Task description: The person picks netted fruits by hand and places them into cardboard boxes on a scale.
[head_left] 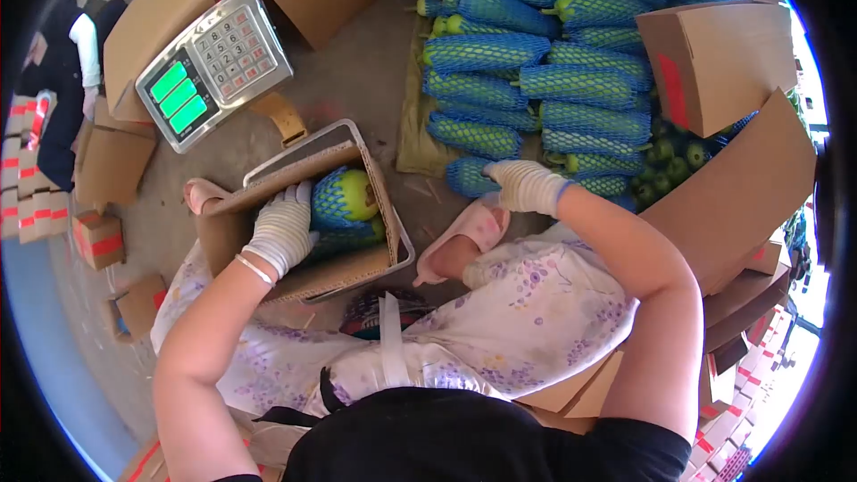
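My left hand (284, 230), in a striped white knit glove, reaches into an open cardboard box (353, 275). Its fingers lie stretched out along the left side of a green gourd (360, 195) in a blue foam net. More blue netting shows beneath; the lower contents are hidden. My right hand (528, 186), gloved alike, is closed at the right end of another netted gourd (469, 177), at the near edge of the pile. The fingertips are partly hidden there. The box sits within the metal frame (406, 254) of the scale.
A digital scale display (214, 67) with green screens stands beyond the box. Rows of netted gourds (486, 54) lie on a mat at the upper right. Tall cardboard boxes (723, 62) flank my right side, with small green fruit (665, 156) beside them. Another person's sleeve (87, 49) is at far left.
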`<state>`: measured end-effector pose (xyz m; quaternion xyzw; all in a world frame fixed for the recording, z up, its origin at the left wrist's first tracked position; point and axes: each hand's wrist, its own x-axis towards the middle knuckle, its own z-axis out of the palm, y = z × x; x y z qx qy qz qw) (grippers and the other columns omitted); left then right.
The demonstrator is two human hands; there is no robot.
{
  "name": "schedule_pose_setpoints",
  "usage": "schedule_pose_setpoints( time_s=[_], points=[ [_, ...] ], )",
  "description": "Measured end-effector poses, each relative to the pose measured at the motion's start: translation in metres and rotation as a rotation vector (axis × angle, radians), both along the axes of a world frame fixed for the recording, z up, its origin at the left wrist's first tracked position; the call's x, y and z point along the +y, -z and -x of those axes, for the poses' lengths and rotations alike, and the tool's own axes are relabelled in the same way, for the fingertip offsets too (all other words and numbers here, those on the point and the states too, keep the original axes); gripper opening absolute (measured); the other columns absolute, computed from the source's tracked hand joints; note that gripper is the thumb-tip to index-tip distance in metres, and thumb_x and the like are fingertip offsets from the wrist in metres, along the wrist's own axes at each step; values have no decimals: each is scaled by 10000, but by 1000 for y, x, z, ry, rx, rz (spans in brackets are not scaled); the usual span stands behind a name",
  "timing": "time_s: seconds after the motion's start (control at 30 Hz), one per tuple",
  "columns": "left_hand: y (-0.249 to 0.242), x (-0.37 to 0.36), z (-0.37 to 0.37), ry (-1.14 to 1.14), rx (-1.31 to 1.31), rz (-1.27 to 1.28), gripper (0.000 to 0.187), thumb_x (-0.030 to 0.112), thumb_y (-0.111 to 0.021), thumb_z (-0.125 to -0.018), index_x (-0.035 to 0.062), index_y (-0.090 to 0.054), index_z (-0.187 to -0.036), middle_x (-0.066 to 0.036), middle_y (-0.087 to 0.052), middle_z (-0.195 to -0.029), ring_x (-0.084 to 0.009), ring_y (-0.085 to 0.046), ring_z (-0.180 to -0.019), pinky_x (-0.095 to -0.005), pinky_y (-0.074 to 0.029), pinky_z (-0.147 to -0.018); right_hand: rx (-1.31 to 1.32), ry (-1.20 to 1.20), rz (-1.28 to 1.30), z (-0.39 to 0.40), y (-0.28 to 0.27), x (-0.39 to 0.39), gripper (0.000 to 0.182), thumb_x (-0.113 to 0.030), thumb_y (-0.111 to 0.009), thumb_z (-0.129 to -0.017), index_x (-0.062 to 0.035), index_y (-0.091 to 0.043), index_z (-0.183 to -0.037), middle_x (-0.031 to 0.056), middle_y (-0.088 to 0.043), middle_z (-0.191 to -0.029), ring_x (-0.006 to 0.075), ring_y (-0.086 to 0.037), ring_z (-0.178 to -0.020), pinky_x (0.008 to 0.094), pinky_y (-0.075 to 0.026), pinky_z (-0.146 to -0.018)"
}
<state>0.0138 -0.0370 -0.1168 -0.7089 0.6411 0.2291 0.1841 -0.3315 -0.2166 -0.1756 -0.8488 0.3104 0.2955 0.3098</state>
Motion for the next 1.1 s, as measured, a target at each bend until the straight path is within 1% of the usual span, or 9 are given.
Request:
schedule_pose_setpoints(
  time_s=[0.13, 0.2, 0.43, 0.6, 0.7, 0.8, 0.87, 0.93, 1.1],
  points=[
    [-27, 11, 22, -48, 1, -107, 888, 314, -803, -706, -2, -347, -1400, -242, -580, -1206, -399, -590, -1087, -446, -503, -912, 136, -242, 238, -16, 62, 11, 554, -266, -700, -827, -22, -541, -1299, 226, -600, -1248, 356, -624, -1081, 431, -497, -924],
    [-30, 18, 22, 222, 152, 425, 793, 297, -792, -691, 51, -446, -1360, -216, -602, -1107, -386, -612, -992, -464, -511, -850, 45, -201, 366, -18, 109, 18, 548, -179, -675, -806, -38, -513, -1310, 212, -561, -1288, 337, -598, -1130, 422, -492, -919],
    [-28, -24, 44, 358, 152, 194, 329, 225, -682, -791, 110, -607, -1090, -175, -606, -904, -334, -639, -782, -447, -536, -598, 90, -97, 543, -39, 153, 35, 407, -167, -529, -915, -127, -548, -1320, 187, -577, -1244, 370, -593, -1094, 516, -488, -852],
    [9, -50, 62, 247, 125, -117, 233, 142, -580, -869, 93, -652, -1085, -221, -643, -1033, -364, -684, -899, -482, -562, -673, 124, -28, 553, -50, 166, 37, 368, -157, -532, -912, -132, -562, -1278, 193, -579, -1206, 373, -600, -1069, 512, -504, -837],
    [15, -65, 76, 192, 108, -265, 337, 151, -540, -904, 56, -576, -1225, -241, -636, -1123, -378, -671, -962, -474, -553, -802, 107, -27, 571, -48, 164, 35, 333, -148, -554, -891, -116, -568, -1223, 191, -580, -1161, 373, -611, -1038, 490, -521, -825],
    [15, -55, 57, 199, 197, -174, 322, 178, -608, -862, 28, -649, -1144, -277, -609, -1209, -368, -674, -972, -450, -554, -809, 78, -79, 485, -40, 145, 33, 355, -176, -628, -841, -99, -563, -1181, 186, -576, -1140, 366, -612, -1028, 487, -525, -825],
    [9, -43, 36, 159, 430, 10, 487, 203, -601, -882, 12, -517, -1322, -280, -585, -1246, -428, -581, -1125, -446, -482, -966, 54, -128, 439, -41, 126, 16, 394, -206, -687, -802, -94, -560, -1158, 184, -571, -1133, 360, -614, -1021, 483, -527, -828],
    [-8, -23, 14, 54, 630, 221, 476, 209, -598, -899, 17, -523, -1328, -265, -598, -1235, -419, -585, -1126, -431, -482, -961, 75, -55, 343, -39, 105, 16, 816, -249, -853, -602, -104, -510, -1328, 200, -549, -1214, 374, -595, -1077, 466, -515, -878],
    [-54, 37, -26, -273, 677, 286, 406, 115, -613, -907, 36, -562, -1302, -192, -657, -1138, -305, -643, -1062, -366, -494, -927, -153, 10, 361, -24, 14, 1, 827, -304, -852, -605, -87, -507, -1325, 234, -527, -1218, 378, -598, -1069, 441, -519, -888]
  ],
)
